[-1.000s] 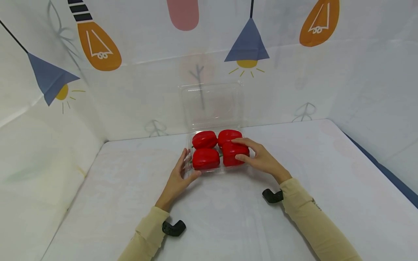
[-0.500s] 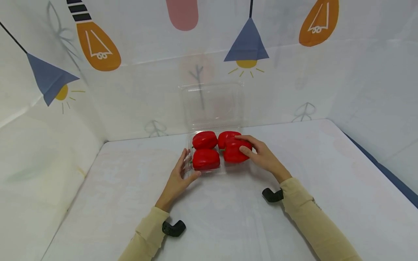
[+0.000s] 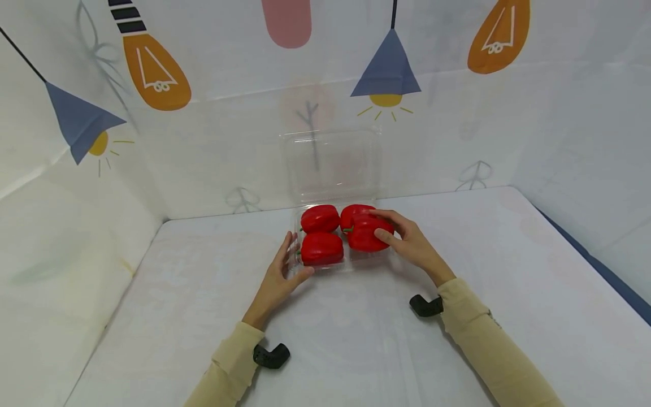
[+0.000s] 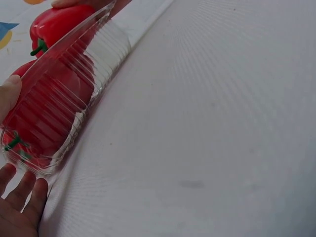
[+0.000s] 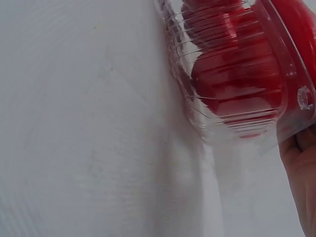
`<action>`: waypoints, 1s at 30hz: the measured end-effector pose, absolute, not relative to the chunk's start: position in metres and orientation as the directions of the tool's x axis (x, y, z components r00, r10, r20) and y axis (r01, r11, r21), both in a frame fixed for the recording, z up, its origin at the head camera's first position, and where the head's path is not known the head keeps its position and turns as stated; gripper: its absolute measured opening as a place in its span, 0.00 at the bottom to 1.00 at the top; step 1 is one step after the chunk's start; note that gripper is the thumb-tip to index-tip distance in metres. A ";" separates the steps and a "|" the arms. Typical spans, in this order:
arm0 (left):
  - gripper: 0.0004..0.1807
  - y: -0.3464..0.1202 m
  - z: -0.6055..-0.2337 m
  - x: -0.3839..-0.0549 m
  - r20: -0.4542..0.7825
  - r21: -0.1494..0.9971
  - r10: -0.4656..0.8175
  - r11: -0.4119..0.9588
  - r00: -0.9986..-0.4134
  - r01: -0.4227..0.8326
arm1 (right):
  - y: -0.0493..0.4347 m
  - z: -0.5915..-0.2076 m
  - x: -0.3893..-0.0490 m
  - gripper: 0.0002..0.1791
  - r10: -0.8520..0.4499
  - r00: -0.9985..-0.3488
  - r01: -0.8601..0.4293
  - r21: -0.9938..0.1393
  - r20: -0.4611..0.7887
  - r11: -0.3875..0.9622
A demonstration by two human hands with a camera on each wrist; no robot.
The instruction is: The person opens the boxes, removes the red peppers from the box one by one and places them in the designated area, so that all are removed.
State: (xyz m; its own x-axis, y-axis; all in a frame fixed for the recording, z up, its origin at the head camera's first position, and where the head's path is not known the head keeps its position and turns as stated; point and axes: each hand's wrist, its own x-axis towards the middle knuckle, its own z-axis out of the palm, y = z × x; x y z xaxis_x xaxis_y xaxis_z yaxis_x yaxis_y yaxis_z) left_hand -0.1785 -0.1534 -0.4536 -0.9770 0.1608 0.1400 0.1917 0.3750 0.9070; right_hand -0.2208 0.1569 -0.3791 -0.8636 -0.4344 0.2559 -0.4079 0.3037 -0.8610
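Observation:
My right hand (image 3: 409, 242) grips a red bell pepper (image 3: 367, 235) with a green stem, tilted and raised above the front right of a clear plastic clamshell box (image 3: 362, 258). Inside sit a front left pepper (image 3: 321, 249), a back left pepper (image 3: 319, 219) and a back right pepper (image 3: 354, 213), which is partly hidden by the held one. My left hand (image 3: 274, 285) rests at the box's left side, fingers extended along it and thumb at the front left corner. In the left wrist view, the raised pepper (image 4: 57, 27) shows above the rim.
The transparent lid (image 3: 333, 164) stands up against the printed back cloth (image 3: 229, 147). White cloth covers the table (image 3: 351, 339). Black curved pieces stick out near the left cuff (image 3: 271, 356) and right cuff (image 3: 426, 306).
My right hand has lifted the front right pepper slightly up from the box and tilted it, so its stem shows at the left. My left hand has stayed at the box.

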 end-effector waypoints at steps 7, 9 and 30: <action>0.51 -0.153 -0.453 -0.179 0.137 0.909 0.166 0.371 -0.977 0.191 | 0.165 -0.376 -0.223 0.29 -0.482 -0.849 -0.394 -0.866 0.215 0.308; 0.51 -0.153 -0.453 -0.179 0.140 0.908 0.170 0.370 -0.975 0.195 | 0.167 -0.375 -0.222 0.29 -0.489 -0.847 -0.402 -0.854 0.209 0.330; 0.44 -0.151 -0.454 -0.178 0.276 0.860 0.166 0.397 -0.947 0.321 | 0.176 -0.398 -0.239 0.24 -0.367 -0.865 -0.464 -0.824 0.343 0.324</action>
State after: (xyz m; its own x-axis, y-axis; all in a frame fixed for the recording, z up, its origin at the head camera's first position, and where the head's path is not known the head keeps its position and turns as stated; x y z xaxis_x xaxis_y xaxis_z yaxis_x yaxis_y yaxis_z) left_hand -0.1781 -0.1509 -0.4543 -0.9467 0.1662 0.2761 0.3205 0.3969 0.8601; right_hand -0.2394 0.1759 -0.3976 -0.8648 -0.3668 0.3429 -0.4643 0.3243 -0.8242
